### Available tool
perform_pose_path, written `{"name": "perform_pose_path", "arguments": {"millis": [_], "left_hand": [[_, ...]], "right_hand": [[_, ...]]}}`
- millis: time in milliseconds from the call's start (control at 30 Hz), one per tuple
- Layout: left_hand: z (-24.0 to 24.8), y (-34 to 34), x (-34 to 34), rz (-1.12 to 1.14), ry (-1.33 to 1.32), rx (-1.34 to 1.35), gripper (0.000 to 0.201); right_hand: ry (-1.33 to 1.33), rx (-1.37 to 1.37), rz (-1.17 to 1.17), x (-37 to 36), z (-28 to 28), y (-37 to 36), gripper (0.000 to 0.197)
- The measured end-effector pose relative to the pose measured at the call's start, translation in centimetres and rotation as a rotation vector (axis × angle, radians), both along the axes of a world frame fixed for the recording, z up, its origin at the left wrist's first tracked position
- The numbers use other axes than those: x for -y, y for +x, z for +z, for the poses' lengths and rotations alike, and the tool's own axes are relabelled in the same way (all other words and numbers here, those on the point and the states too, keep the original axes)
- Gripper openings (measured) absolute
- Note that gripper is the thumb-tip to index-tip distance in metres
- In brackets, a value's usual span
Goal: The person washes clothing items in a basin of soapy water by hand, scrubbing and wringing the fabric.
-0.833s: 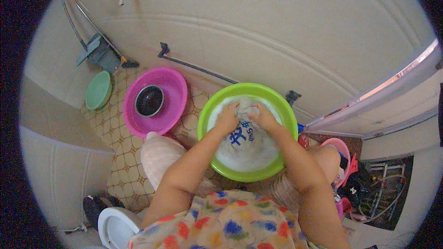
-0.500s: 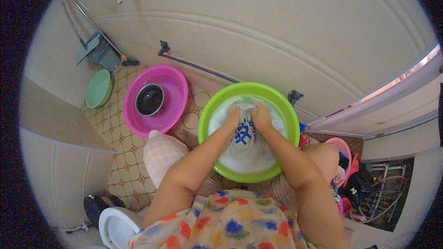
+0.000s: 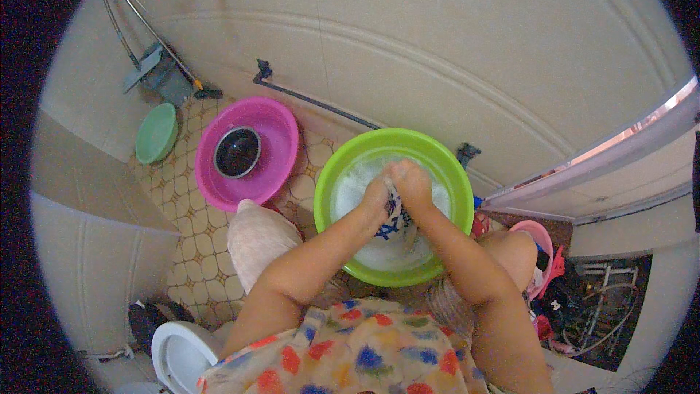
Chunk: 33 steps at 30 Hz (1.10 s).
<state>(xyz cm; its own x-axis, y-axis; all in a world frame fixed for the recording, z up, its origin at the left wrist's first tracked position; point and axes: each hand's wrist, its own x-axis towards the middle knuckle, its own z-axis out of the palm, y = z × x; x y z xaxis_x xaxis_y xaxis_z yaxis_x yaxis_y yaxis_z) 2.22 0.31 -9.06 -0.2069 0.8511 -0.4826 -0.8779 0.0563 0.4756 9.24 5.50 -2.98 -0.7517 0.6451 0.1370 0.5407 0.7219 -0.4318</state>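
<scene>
A bright green basin (image 3: 324, 182) holds white, sudsy water (image 3: 394, 257). In it lies a pale wet cloth (image 3: 399, 228) with dark blue lettering, partly under my hands and bunched up. My left hand (image 3: 378, 193) is closed on the cloth from its left side. Close against it, my right hand (image 3: 413, 181) is closed too, gripping the cloth's far part. The fingertips of both hands are mostly hidden.
To the left stands a pink basin (image 3: 281, 117) with a dark round bowl (image 3: 238, 152) in it. Beyond are a green basin (image 3: 157, 133), a broom (image 3: 208, 93) and a dustpan (image 3: 169, 82). A pipe (image 3: 313, 102) runs along the wall. At right, a pink tub (image 3: 536, 230) holds clothes.
My hands have drawn together, right hand now almost against the left. The cloth between them is more bunched, and less of its blue lettering shows.
</scene>
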Motion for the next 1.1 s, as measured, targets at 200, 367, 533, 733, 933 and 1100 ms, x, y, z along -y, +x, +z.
{"name": "perform_pose_path", "arguments": {"millis": [200, 367, 533, 733, 933, 1100], "left_hand": [[2.5, -1.7, 0.5, -0.081, -0.153, -0.536, 0.037], [2.2, -2.2, 1.8, -0.096, -0.128, -0.291, 0.033], [4.8, -1.1, 0.9, -0.074, -0.145, -0.111, 0.033], [5.3, -5.1, 1.5, 0.081, -0.035, -0.361, 0.036], [6.4, -6.1, 2.9, -0.040, 0.043, -0.715, 0.019], [5.8, -5.5, 2.7, -0.049, 0.069, -0.755, 0.015]], "right_hand": [[0.089, -0.109, 0.045, 2.4, -0.6, -1.0, 0.024], [-0.128, 0.213, 0.123, 3.1, 3.3, -1.4, 0.022], [-0.256, -0.148, -0.105, -1.6, -0.8, 0.7, 0.027], [-0.920, -0.242, -0.010, -2.9, -2.1, 1.9, 0.030], [-1.234, -0.491, 0.005, -2.9, 1.0, 3.6, 0.016], [-1.109, -0.295, 0.079, -2.5, 1.7, 3.8, 0.018]]}}
